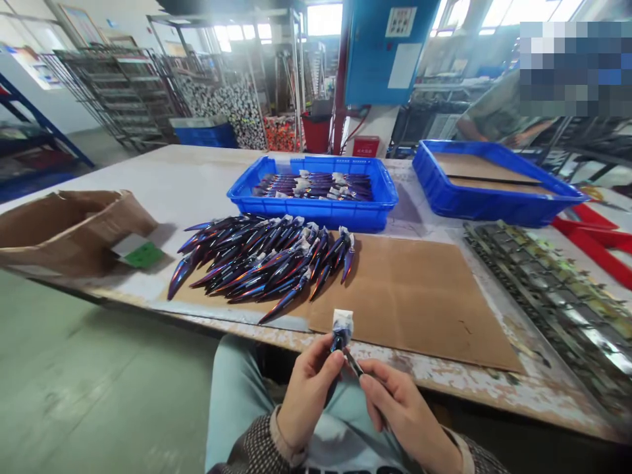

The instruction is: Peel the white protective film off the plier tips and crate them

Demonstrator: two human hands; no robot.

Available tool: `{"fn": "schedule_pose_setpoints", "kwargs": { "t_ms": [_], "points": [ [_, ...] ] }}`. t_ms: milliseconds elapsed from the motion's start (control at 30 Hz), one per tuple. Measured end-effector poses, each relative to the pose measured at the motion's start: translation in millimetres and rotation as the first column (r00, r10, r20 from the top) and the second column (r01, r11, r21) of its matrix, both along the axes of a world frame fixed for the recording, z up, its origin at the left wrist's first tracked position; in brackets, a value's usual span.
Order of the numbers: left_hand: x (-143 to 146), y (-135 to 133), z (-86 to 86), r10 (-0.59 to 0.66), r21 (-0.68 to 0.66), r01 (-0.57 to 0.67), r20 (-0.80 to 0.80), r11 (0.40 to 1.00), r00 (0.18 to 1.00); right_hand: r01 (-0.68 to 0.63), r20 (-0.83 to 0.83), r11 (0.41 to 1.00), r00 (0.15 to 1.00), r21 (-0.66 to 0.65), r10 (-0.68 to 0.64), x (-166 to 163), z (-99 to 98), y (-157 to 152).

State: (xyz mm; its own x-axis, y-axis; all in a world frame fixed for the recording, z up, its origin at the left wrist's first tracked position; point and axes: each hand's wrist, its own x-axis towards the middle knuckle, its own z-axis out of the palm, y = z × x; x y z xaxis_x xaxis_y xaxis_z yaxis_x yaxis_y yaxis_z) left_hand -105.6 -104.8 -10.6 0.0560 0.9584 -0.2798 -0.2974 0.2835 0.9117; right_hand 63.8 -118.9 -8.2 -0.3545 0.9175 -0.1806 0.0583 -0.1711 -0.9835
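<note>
"How many things are in the hands?"

"Two, one in each. The left hand has its grip closed on one dark piece, at the near edge of the tabletop, its white-wrapped end up; the fingers hide a part. The right hand has its grip clenched around one thin tool, its tip close at the piece. If they touch, I cannot tell."

"And the other pieces?"

"One heap; they overlap, so I cannot count them. It covers the left part of the cardboard sheet. More lie in one blue tray just behind."

"What stands in the way?"

"The heap, before the tray's left half. A second blue tray is toward the far right corner. One brown carton is at the left edge, beside one green card. Several metal bars lie along the right edge. Beyond is one person."
</note>
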Motion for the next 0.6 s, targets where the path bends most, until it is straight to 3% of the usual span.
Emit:
{"fn": "schedule_pose_setpoints", "kwargs": {
  "t_ms": [300,600],
  "points": [
    [1.3,-5.2,-1.1,0.02,0.018,-0.021,0.087,1.0,0.996,0.015,-0.014,0.999,1.0,-0.038,-0.015,-3.0,1.9,-1.9],
    [2.3,-16.9,-0.5,0.016,0.154,-0.02,0.026,0.988,1.0,0.064,-0.101,0.989,0.992,-0.134,-0.078,-9.3,-7.1,-17.9]
  ]
}}
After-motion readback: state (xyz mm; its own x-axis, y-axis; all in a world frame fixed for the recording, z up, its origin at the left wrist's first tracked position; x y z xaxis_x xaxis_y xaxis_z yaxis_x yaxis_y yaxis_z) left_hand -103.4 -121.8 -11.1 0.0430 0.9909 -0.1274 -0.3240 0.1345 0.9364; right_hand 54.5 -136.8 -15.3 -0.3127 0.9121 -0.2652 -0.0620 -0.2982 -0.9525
